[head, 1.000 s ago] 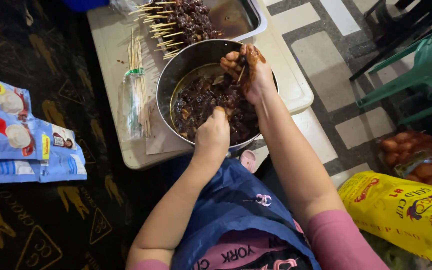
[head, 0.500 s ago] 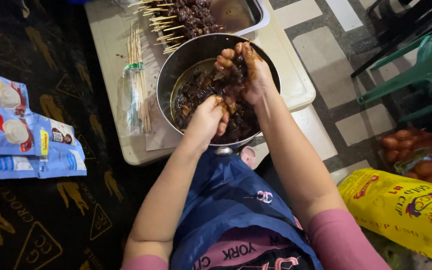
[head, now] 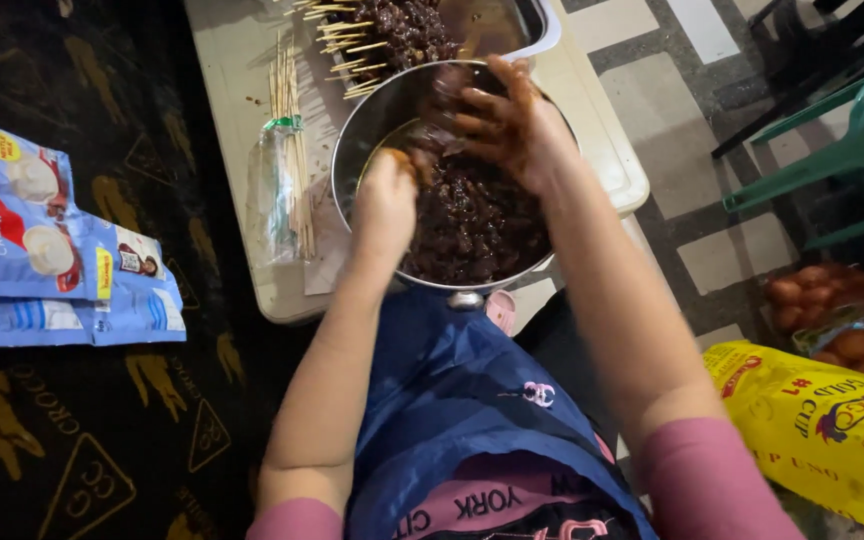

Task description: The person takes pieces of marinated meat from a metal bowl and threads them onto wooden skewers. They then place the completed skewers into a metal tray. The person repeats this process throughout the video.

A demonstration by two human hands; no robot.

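I see bamboo skewers (head: 290,150) lying on the desk (head: 242,120) left of the fingers, long axes pointing away from me. My left hand (head: 384,205) reaches straight forward, fingers curled narrowly on a bit of marinated meat (head: 472,225) in the steel bowl (head: 367,130). Right hand (head: 512,125) arches over the bowl, sauce-coated fingers pinching meat. Finished skewers (head: 392,30) lie beyond the fingers, sticks pointing left.

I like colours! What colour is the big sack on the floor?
The sack is bright yellow with printing on it, in the head view.
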